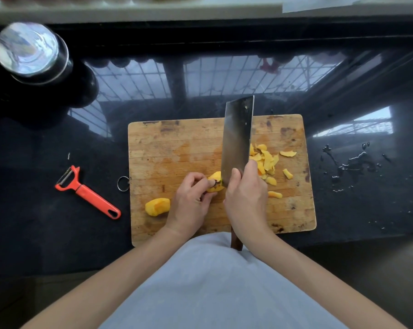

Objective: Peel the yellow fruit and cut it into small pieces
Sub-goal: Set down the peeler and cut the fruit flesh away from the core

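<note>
On the wooden cutting board, my left hand pinches a peeled piece of yellow fruit with a dark stone showing. My right hand grips a broad cleaver; its blade stands on edge against the right side of that piece. Another peeled yellow chunk lies near the board's left edge. A heap of yellow peel strips sits to the right of the blade.
An orange-red peeler lies on the black counter left of the board. A glass jar stands at the far left back. Water drops spot the counter to the right.
</note>
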The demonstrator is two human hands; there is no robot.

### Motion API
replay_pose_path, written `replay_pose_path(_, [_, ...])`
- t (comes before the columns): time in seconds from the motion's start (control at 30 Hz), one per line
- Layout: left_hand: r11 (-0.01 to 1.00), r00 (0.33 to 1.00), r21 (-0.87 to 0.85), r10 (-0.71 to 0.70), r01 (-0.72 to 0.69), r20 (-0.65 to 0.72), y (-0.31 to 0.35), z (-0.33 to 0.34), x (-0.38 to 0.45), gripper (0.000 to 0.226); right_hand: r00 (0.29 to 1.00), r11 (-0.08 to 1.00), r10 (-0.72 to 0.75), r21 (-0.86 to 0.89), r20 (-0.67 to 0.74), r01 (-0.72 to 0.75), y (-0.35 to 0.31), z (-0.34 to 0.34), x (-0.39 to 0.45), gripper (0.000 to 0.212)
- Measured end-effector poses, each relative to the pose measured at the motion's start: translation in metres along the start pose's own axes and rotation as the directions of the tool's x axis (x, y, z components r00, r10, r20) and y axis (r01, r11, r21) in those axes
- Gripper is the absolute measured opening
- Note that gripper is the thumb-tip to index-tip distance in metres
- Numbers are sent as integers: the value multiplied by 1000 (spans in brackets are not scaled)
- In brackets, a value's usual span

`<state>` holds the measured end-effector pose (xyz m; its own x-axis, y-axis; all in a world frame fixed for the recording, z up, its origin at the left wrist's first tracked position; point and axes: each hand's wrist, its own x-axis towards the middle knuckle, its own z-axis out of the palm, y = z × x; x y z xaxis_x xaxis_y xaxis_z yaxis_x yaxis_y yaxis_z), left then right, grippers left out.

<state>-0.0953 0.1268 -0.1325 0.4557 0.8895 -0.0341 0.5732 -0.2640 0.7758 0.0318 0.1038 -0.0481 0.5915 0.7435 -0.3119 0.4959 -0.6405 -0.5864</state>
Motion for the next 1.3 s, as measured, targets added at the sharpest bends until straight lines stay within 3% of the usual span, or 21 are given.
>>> replay_pose_path(0.23, [1000, 1000, 11, 3, -3, 11, 5, -1, -2, 19, 1000, 997, 2, 77, 15, -3, 15, 9, 0, 21])
replay_pose_path(0.47, [996, 994, -9, -94, 94, 54, 9, -5, 2, 22, 999, 990, 14, 137, 42, -20, 19, -5, -2, 18])
replay_pose_path(0.6, [977, 977, -43, -207, 209, 43, 17, -8, 6, 35, 996, 959, 72, 272, 43, -81, 25, -26, 6, 15])
replay_pose_path(0.73, [931, 939, -132, -343, 340, -3, 27, -10, 15, 48, 996, 953, 44, 296, 75, -64, 31, -27, 18, 7])
replay_pose_path(0.9, [863, 896, -265, -444, 430, 11, 40, -9, 15, 28, 996, 940, 33, 337, 84, -59, 27, -19, 26, 11])
replay_pose_path(1.07, [872, 906, -265, -422, 412, 21, 35, -7, 20, 21, 993, 916, 47, 392, 107, -86, 25, -21, 33, 11])
replay_pose_path(1.3, [926, 954, -231, -289, 298, 73, 23, -15, 14, 30, 990, 912, 35, 402, 133, -86, 33, -20, 22, 12])
